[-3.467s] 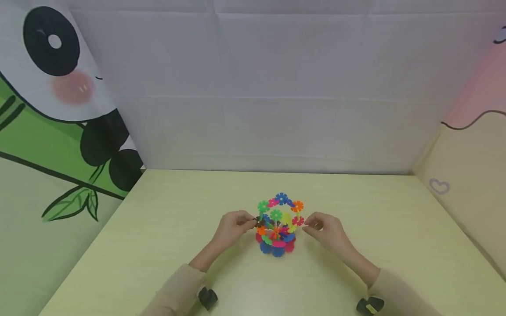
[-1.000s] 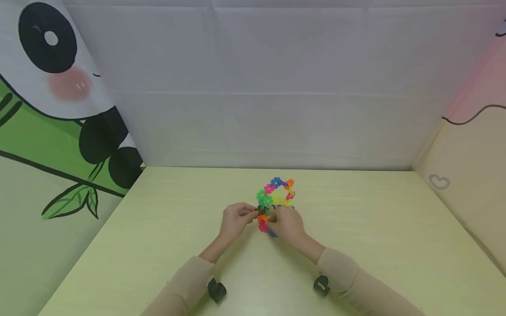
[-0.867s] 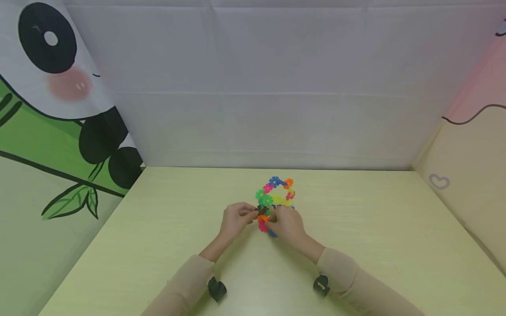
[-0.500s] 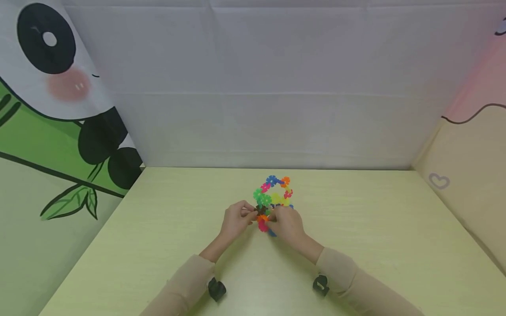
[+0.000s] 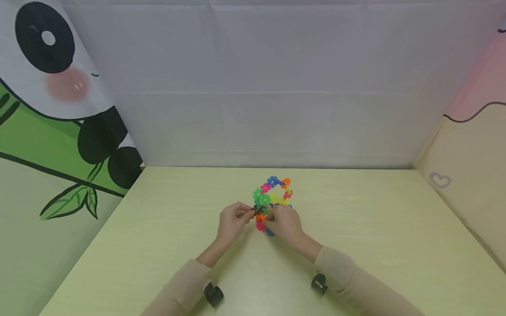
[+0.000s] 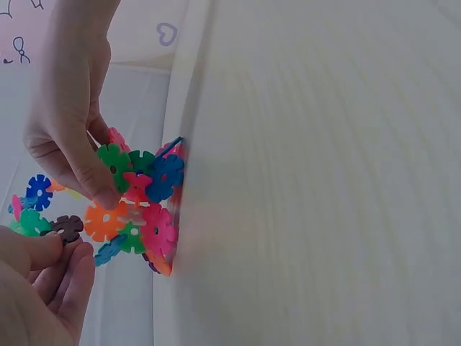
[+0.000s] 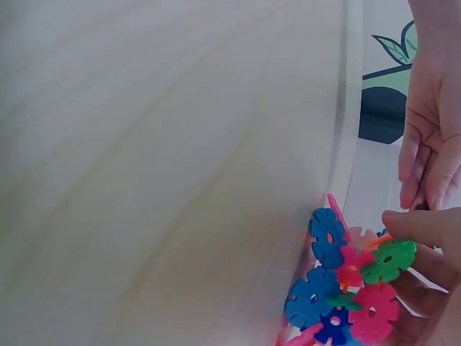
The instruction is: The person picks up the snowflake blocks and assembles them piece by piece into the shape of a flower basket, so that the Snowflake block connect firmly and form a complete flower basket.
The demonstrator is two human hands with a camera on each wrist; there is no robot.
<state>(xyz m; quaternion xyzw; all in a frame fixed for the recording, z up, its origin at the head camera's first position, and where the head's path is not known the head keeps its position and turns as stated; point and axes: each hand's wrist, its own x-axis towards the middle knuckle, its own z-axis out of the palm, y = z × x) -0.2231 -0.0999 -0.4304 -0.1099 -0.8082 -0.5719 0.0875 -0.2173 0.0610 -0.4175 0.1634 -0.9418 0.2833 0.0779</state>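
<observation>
A basket-like build of colourful plastic snowflake discs [image 5: 261, 225] stands on the table, with an arched chain of discs [image 5: 272, 181] rising over it. At its left, my left hand [image 5: 233, 221] pinches a dark brown disc [image 6: 67, 228] between thumb and fingertips, below the green discs [image 6: 32, 222] of the arch. My right hand [image 5: 285, 221] grips the body of the build from the front right, thumb close by the orange disc [image 6: 105, 220]. Blue discs [image 7: 313, 297] and pink discs [image 7: 373, 312] show low on its side. In the head view my right hand hides much of the body.
The pale wooden table [image 5: 158, 245] runs back to a white cloth wall [image 5: 245, 127]. A cartoon-printed panel [image 5: 99, 136] stands on the left and a pink and beige one [image 5: 466, 158] on the right. Black wrist cameras [image 5: 214, 294] hang at both sleeves.
Since the earliest frame, my right hand has moved left from the arch's right end to the body, and the build has turned. Over the last second both hands barely shift, slightly left.
</observation>
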